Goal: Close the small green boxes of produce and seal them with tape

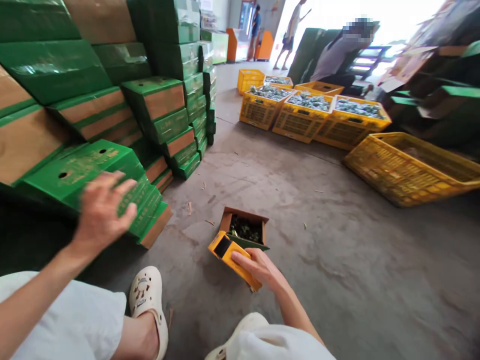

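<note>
My right hand (258, 267) grips a yellow-orange box-shaped object (240, 262) with a dark rectangular patch near its far end; its exact kind I cannot make out. Just beyond it on the floor sits a small open carton (226, 220), brown inside with a green outer flap, holding dark, greenish contents. To the left, my left hand (103, 212) hovers in front of a green carton (86, 162) with round holes in its top. Its fingers are spread and slightly blurred, with nothing in them. Whether it touches the carton I cannot tell.
Stacked green and brown cartons (172, 100) rise along the left. Yellow crates (300, 117) filled with small silvery items stand ahead, near a crouching person (333, 55). Another yellow crate (390, 175) sits to the right. My white clogs (146, 292) are on the concrete floor.
</note>
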Motion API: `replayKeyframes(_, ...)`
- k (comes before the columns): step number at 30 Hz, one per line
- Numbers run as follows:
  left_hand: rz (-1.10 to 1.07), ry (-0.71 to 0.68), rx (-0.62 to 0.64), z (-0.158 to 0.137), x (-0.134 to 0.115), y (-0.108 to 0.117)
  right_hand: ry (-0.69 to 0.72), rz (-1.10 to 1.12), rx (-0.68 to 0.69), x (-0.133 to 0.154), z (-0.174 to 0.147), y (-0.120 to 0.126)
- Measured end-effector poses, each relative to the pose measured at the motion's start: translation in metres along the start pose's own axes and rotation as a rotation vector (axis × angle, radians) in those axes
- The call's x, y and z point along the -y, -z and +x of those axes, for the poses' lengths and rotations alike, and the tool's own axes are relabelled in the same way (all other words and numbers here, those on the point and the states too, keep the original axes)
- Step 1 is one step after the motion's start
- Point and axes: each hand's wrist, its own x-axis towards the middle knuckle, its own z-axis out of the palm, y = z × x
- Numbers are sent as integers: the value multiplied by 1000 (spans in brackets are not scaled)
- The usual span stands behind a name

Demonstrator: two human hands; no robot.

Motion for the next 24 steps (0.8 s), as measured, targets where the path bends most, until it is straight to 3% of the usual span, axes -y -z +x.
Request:
replayKeyframes(3,-360,-80,600,-28,-68,-86,-60,240,-157,-10,-6,16)
replayKeyframes(5,-454,-13,843,-48,-112,-148,-97,374,-317,-22,-10,31)
replayKeyframes(8,-456,-133,882,-62,-159,-221,-160,474,-557,-52,-17,52)
replayKeyframes(11,-352,-219,915,-55,-183,-259,-257,443,-703,-94,-20,63)
replayKeyframes(13,-323,-248,963,-49,-187,-267,-339,334,-744,-123,-20,62)
replayKeyframes(16,-323,-305,1016,-53,-180,-258,-452,49,-733,-158,-18,47)
replayKeyframes(20,-378,-413,1054,-97,-143,-225,-588,-406,-634,-191,-18,5)
replayKeyframes(24,-445,-462,1132,-145,-96,-187,-600,-591,-484,-217,-21,-42)
